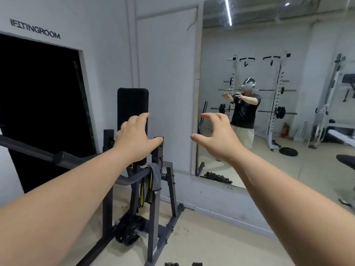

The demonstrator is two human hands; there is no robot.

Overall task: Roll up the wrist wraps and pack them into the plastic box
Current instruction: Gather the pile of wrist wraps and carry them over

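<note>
**Both hands raised, nothing held**

Head view: Both bare forearms are stretched forward at chest height. The left hand (134,139) is held at the centre of the frame with its fingers loosely spread and the thumb pointed toward 3 o'clock; nothing is gripped. The right hand (217,137) is held just beside it at 3 o'clock, apart from it, with the fingers curved like a claw and the thumb pointed toward 9 o'clock; nothing is gripped there either.

Behind the left hand a dark metal rack (153,208) is seen with an upright black pad (132,100). A barbell (38,150) is laid across from 9 o'clock. Over the rack's crossbar a grey cloth (154,175) and a yellow-and-black strap (143,192) are hung. A weight plate (130,233) is leaned at the rack's foot.

At 6 o'clock, cut off by the frame's bottom edge, two dark strips (171,263) are laid on the floor (221,246); whether these are the wrist wraps cannot be told.

A wall mirror (269,45) is set at 2 o'clock, and a dark doorway (38,102) at 9 o'clock.
</note>
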